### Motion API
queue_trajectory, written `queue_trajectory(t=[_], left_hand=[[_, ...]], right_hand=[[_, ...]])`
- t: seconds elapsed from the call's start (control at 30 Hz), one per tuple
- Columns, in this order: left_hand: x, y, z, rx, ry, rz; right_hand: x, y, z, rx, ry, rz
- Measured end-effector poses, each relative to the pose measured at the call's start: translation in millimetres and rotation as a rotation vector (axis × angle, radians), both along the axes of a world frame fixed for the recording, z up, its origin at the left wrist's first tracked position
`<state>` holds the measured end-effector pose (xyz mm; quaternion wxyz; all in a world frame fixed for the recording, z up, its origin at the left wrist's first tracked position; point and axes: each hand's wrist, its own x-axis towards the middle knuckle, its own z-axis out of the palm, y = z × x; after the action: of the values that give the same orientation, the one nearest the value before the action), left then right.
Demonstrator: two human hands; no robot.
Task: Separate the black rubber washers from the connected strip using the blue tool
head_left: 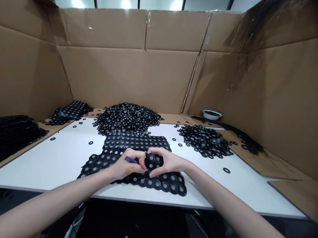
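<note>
Black rubber sheets with rows of round pieces (150, 183) lie on the white table (39, 166), one partly over another. Over them my left hand (130, 163) is closed round a blue-handled tool (131, 160), its tip hidden by the fingers. Close to its right, my right hand (166, 162) curls its thumb and fingers round the edge of a small black piece with round cells (154, 161), which sits between the two hands.
Behind the sheets rises a large heap of black rings (127, 117); a smaller ring heap (205, 141) is at right. Black strips (11, 136) are stacked at far left. A white bowl (211, 115) stands at the back right. Cardboard walls (110, 77) enclose the table.
</note>
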<state>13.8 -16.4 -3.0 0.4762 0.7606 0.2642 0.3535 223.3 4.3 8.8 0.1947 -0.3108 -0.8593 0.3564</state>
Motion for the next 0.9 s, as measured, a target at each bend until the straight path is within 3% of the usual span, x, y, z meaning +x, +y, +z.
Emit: queue_trajectory(t=[0.3,0.9], left_hand=[[2,-3,4.0,0.115,0.085,0.005],[5,-14,10.8,-0.039,0.151,-0.051]], right_hand=[[-1,0,-1.0,-0.011,0.024,0.028],[-2,-1,-1.4,-0.006,0.023,0.017]])
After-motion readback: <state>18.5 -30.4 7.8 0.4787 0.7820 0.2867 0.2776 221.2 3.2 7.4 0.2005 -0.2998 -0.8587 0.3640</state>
